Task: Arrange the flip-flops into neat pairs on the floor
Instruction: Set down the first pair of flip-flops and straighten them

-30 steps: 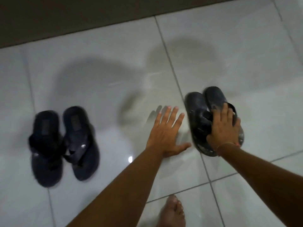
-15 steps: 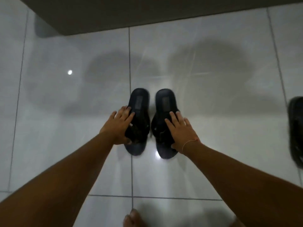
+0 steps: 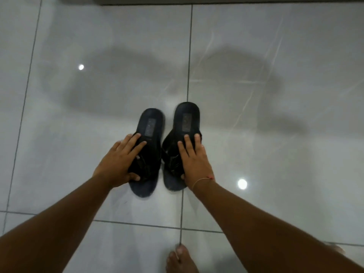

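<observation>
Two dark flip-flops lie side by side on the glossy white tiled floor, heels pointing away from me. My left hand grips the strap area of the left flip-flop, fingers over the top and thumb underneath the side. My right hand rests flat on the straps of the right flip-flop, thumb at its near edge. The right flip-flop sits a little farther from me than the left one. A narrow gap separates the two. The other pair is out of view.
Grey grout lines cross the tile floor. A dark wall base runs along the top edge. My bare foot stands at the bottom centre. Ceiling-light reflections shine on the tiles.
One second ago my right hand held the other pair at the right. Both hands then went to this pair, and the view has turned to centre on it. The other pair has left the frame.
</observation>
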Available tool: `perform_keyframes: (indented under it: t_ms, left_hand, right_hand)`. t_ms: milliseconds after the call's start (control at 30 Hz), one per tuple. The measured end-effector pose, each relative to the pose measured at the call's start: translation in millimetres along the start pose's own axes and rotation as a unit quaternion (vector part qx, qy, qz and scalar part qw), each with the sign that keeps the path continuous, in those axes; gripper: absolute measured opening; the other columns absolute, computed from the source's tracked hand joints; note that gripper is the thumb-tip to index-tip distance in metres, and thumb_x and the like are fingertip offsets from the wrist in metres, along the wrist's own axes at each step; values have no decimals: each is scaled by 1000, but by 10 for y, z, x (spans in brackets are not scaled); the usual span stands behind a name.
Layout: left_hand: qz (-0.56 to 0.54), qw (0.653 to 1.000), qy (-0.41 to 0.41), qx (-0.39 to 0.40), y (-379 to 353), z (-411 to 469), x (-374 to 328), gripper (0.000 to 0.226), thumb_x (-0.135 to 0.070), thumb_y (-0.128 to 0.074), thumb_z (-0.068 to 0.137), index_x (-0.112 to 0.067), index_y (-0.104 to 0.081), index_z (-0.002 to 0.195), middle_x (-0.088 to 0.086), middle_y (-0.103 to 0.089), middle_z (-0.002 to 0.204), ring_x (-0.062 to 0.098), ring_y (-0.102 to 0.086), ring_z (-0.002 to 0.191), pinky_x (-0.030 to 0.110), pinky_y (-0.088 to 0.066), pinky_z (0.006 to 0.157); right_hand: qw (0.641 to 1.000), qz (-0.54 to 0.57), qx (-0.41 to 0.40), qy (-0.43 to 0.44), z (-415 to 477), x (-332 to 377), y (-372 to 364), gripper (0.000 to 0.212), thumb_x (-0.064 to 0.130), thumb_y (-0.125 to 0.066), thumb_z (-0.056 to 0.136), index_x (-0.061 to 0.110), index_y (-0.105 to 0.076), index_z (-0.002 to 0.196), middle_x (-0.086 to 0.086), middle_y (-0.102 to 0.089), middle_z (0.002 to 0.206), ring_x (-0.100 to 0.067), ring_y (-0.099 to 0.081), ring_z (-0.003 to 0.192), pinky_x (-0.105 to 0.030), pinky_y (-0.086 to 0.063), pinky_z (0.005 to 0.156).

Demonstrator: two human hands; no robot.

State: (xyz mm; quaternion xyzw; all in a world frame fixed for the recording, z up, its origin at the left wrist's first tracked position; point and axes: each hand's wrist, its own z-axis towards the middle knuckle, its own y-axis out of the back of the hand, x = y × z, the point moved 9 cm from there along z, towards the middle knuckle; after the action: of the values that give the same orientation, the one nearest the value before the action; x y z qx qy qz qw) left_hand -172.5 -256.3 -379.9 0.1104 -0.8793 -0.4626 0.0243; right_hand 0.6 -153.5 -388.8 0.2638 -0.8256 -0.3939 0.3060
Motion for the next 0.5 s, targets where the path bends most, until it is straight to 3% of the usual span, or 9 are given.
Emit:
perform_keyframes:
  t_ms: [500]
  left_hand:
    - [33, 999, 28, -5, 13, -18, 423, 128, -61, -82, 61, -27, -3, 155, 8, 1, 166, 28, 5, 152, 49, -10, 121]
  right_hand:
    - [999, -25, 0, 28, 160, 359, -101, 110, 33, -75, 80, 16, 4, 154, -13, 14, 163, -39, 21, 146, -48, 3, 119]
